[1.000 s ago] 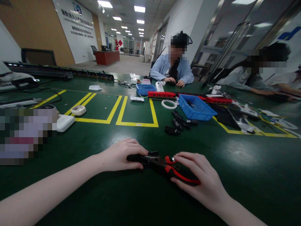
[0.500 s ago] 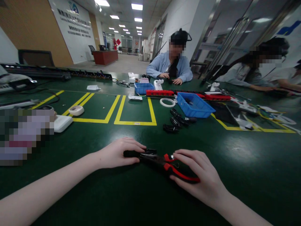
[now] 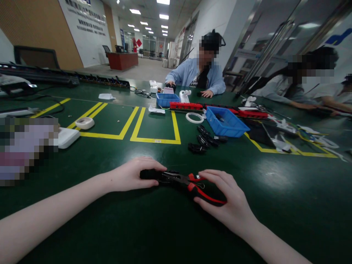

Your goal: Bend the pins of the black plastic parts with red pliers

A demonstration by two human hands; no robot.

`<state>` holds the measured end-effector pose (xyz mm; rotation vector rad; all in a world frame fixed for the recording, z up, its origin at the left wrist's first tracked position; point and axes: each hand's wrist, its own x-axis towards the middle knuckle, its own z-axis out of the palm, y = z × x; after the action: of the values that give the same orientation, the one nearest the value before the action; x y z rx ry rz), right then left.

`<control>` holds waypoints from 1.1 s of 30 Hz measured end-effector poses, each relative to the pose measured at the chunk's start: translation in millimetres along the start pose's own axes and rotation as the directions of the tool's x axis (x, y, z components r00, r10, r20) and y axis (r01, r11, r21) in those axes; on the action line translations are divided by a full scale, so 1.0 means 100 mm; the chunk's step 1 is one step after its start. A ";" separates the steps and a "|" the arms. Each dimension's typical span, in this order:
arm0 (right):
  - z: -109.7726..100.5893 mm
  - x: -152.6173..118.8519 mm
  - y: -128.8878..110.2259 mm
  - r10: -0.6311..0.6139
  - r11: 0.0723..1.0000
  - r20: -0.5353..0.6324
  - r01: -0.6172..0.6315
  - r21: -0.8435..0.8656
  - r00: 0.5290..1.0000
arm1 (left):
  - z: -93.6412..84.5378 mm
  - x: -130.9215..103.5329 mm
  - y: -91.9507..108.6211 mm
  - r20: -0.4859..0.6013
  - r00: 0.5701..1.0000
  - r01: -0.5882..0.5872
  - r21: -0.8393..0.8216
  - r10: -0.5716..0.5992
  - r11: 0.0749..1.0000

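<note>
My left hand (image 3: 137, 174) is closed round a black part (image 3: 148, 174), gripping it low over the green table. Its exact kind I cannot make out. In my right hand (image 3: 227, 200) is a pair of long-nosed pliers (image 3: 192, 179) with red and black handles, thumb on the near handle and fingers on the far one. The plier jaws point left and lie against the black part close to my left fingertips; whether they pinch it is hard to see. Beyond my hands lies a small group of similar black parts (image 3: 205, 139).
A blue bin (image 3: 227, 126) stands behind the black parts, with a white ring (image 3: 194, 117) beside it. To the left are a tape roll (image 3: 84, 123) and a white box (image 3: 68, 138). A co-worker (image 3: 196, 75) sits opposite; cables and bags (image 3: 283, 143) lie at right.
The pliers and both hands appear slightly further left and up, as does the whole view. The plier jaws overlap the black part more. Opposite, the co-worker's hand has reached out to a dark object.
</note>
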<state>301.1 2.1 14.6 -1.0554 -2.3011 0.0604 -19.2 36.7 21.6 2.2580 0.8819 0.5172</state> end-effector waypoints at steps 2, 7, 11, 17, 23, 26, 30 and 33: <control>0.00 0.00 0.00 -0.007 1.000 0.003 0.007 0.008 1.000 | 0.00 0.00 -0.01 -0.005 0.999 -0.032 0.001 0.032 0.999; 0.01 0.01 -0.01 -0.027 0.999 0.011 0.026 0.019 1.000 | 0.01 0.01 -0.02 -0.026 0.997 -0.067 0.006 0.067 0.998; 0.02 0.00 -0.02 -0.042 0.999 0.008 0.041 0.013 0.999 | 0.01 0.00 0.01 -0.030 0.998 -0.061 0.013 0.062 0.998; -0.01 -0.01 -0.06 -0.121 0.992 0.007 0.121 -0.043 0.993 | 0.00 0.00 0.02 -0.022 0.998 -0.054 0.020 0.054 0.998; -0.04 0.04 -0.07 -0.122 0.990 -0.027 0.120 -0.076 0.992 | 0.00 0.00 0.01 -0.007 0.999 -0.038 0.016 0.038 0.999; -0.04 0.06 -0.05 -0.093 0.994 -0.038 0.091 -0.060 0.995 | 0.00 -0.01 0.02 -0.024 1.000 0.018 0.018 -0.017 1.000; -0.04 0.07 -0.06 -0.071 0.997 0.001 0.071 -0.032 0.997 | -0.01 -0.01 0.01 -0.013 1.000 -0.013 0.019 0.014 1.000; -0.03 0.07 -0.08 -0.073 0.997 0.019 0.073 -0.016 0.997 | -0.01 0.00 -0.02 -0.003 0.997 -0.080 0.010 0.080 0.997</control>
<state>294.1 1.1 22.2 -0.9820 -2.3581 0.0224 -20.6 37.9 21.2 2.3100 0.7996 0.5537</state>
